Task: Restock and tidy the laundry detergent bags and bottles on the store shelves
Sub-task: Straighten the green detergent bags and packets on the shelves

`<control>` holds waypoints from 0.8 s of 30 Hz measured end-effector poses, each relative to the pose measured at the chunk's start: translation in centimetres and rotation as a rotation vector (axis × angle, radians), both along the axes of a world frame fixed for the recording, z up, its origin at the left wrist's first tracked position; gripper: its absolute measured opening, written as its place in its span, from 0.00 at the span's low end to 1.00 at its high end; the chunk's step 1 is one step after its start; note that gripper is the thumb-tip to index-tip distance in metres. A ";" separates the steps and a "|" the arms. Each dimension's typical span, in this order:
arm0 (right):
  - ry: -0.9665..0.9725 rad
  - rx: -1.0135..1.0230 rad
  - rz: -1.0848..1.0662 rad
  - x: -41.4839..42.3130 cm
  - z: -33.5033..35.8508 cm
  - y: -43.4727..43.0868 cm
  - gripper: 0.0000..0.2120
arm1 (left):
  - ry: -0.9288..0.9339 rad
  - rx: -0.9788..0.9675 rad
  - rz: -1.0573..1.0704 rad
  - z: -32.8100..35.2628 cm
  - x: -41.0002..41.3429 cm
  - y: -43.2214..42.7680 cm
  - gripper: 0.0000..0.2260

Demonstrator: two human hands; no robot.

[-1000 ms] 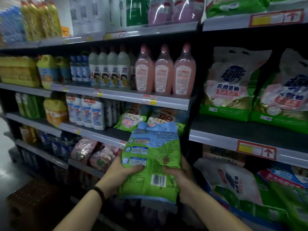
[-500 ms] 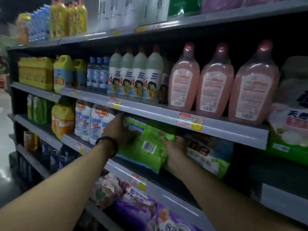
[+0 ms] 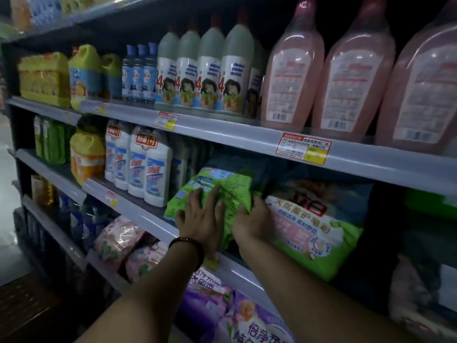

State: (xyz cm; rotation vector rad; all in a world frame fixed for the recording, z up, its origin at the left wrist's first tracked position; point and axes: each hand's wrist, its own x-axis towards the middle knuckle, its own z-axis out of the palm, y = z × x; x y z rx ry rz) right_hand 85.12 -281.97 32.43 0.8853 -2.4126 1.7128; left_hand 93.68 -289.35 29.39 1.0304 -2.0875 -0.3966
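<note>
Green detergent bag point(image 3: 230, 184) sits on the middle shelf point(image 3: 146, 216), leaning back. It is wedged between the row of white bottles point(image 3: 158, 174) on its left and a larger pink-and-green bag point(image 3: 314, 224) on its right. Its lower front corner lies close to the shelf lip. Left hand point(image 3: 200, 219): fingers straight and spread, palm pressed flat on the bag's face, not gripping. Right hand point(image 3: 252, 219): fingers curled round the bag's right edge, tips hidden in the gap against the larger bag. Risks, as judged: (1) the bag is soft and crumpled under the palm, so if both hands release before its base is fully seated it could slump forward over the lip and drop. (2) Pushing it further left may nudge the nearest white bottle, which stands touching or almost touching the bag, and tip it into its neighbours. (3) Drawing the right fingers out of the tight gap could drag the larger bag forward, since it already overhangs the lip. (4) The upper shelf rail point(image 3: 247, 137) sits low over the slot, so clearance for standing the bag upright looks slim. Lighting is dim; the bag's rear contact cannot be seen.
</note>
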 end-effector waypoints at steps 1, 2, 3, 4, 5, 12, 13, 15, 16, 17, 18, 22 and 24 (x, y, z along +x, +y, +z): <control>0.019 -0.007 -0.006 0.3 -0.2 0.0 0.12 | -0.005 -0.012 -0.016 0.0 0.1 -0.5 0.24; 0.045 -0.007 -0.005 0.4 -0.3 -0.1 0.13 | -0.019 -0.021 -0.026 0.1 0.1 -0.9 0.24; 0.068 0.002 0.002 0.4 -0.3 -0.2 0.14 | -0.034 -0.014 -0.028 0.3 0.0 -1.3 0.24; 0.083 0.023 0.010 0.3 -0.2 -0.3 0.14 | -0.048 0.004 -0.024 0.4 -0.1 -1.6 0.25; 0.099 0.043 0.023 0.1 -0.1 -0.5 0.14 | -0.058 0.021 -0.019 0.5 -0.2 -1.8 0.25; 0.153 0.267 0.168 0.2 1.7 2.7 0.16 | -0.182 0.101 0.021 1.5 -0.2 -1.6 0.28; 0.176 0.287 0.192 0.5 1.7 3.8 0.17 | -0.209 0.116 0.037 1.8 -0.1 -1.4 0.28; 0.223 0.333 0.266 0.8 2.1 6.6 0.16 | -0.301 0.143 0.104 2.6 -0.4 -0.6 0.28; 0.251 0.359 0.308 0.9 2.5 8.1 0.16 | -0.355 0.160 0.139 3.0 -0.6 0.0 0.28; 0.270 0.373 0.345 0.9 3.0 9.6 0.15 | -0.383 0.183 0.155 3.4 -0.7 0.8 0.28; 0.279 0.377 0.370 0.8 3.7 11.0 0.15 | -0.388 0.205 0.152 3.6 -0.7 1.7 0.27; 0.269 0.399 0.375 1.1 6.1 16.9 0.16 | -0.443 0.279 0.044 3.1 0.2 7.0 0.32; 0.268 0.436 0.375 1.7 6.7 19.9 0.18 | -0.497 0.226 -0.019 2.5 1.1 10.3 0.30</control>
